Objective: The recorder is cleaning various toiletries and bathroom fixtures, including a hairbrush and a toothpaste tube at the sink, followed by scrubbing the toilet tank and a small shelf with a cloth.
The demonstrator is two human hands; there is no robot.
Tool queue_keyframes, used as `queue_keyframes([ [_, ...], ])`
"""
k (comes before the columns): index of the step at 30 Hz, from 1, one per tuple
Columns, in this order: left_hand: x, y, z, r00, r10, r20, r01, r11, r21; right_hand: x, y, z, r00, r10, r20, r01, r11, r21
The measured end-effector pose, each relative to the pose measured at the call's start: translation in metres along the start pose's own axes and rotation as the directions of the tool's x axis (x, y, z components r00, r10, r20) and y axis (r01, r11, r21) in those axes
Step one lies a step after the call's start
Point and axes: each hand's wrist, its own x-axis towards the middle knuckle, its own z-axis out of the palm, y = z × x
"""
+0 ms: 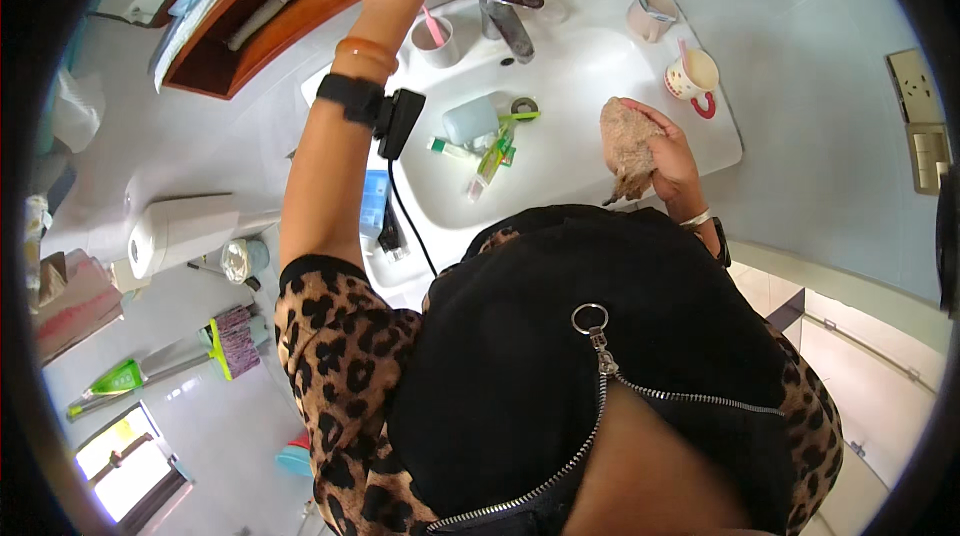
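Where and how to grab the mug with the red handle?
Probably by the red handle of the mug, coming from the person's side: the loop juts toward the person, and the mug opens upward, so a level lift should suit. The right hand is nearest but holds a tan cloth.

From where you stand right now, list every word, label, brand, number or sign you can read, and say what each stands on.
None can be read.
Cream cup with the red handle: small red marks, too small to make out.
Green bottle at the left: any print is too small and blurred.
Tan cloth in the right hand: no lettering visible.
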Motion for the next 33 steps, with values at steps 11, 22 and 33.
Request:
queue_keyframes([
  [11, -0.016, -0.029, -0.014, 0.983, 0.011, -0.184, -0.086, 0.909, -0.407, 0.003, 0.013, 0.006, 0.999, 0.011, 0.045, -0.009, 0.998, -0.055],
  [22, -0.018, -0.04, -0.016, 0.994, -0.04, -0.103, -0.007, 0.91, -0.415, 0.013, 0.009, 0.027, 0.993, 0.087, 0.084, -0.081, 0.994, -0.07],
  [33, -0.252, -0.057, -0.078, 0.839, -0.321, 0.44, 0.398, 0.913, -0.092, 0.019, 0.011, 0.001, 0.994, 0.105, 0.017, -0.103, 0.993, -0.061],
])
